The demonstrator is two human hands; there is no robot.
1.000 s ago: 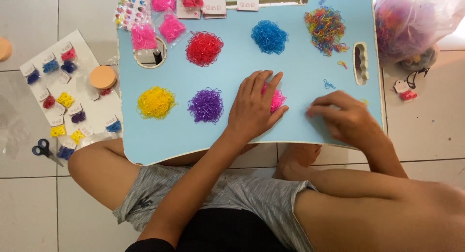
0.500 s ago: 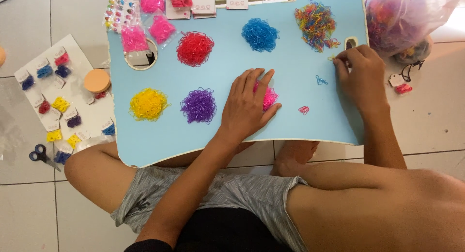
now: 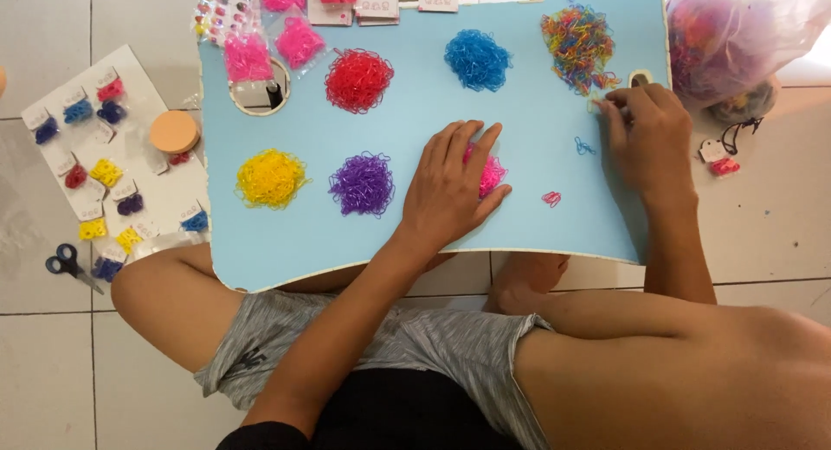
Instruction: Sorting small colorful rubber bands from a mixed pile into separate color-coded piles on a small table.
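Two hands | left hand [image 3: 450, 186] flat on pink bands [image 3: 492, 175] | right hand [image 3: 645, 138] pinching, contents unclear

Between my left hand [image 3: 450, 190] and right hand [image 3: 645, 138] the blue tray [image 3: 537, 95] lies bare. Only a loose blue band [image 3: 584, 145] and pink band [image 3: 551, 198] sit there.

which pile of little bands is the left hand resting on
The pink pile, right of the purple pile. The left hand lies flat over it, hiding most of it; the red, blue, yellow and mixed piles lie uncovered.
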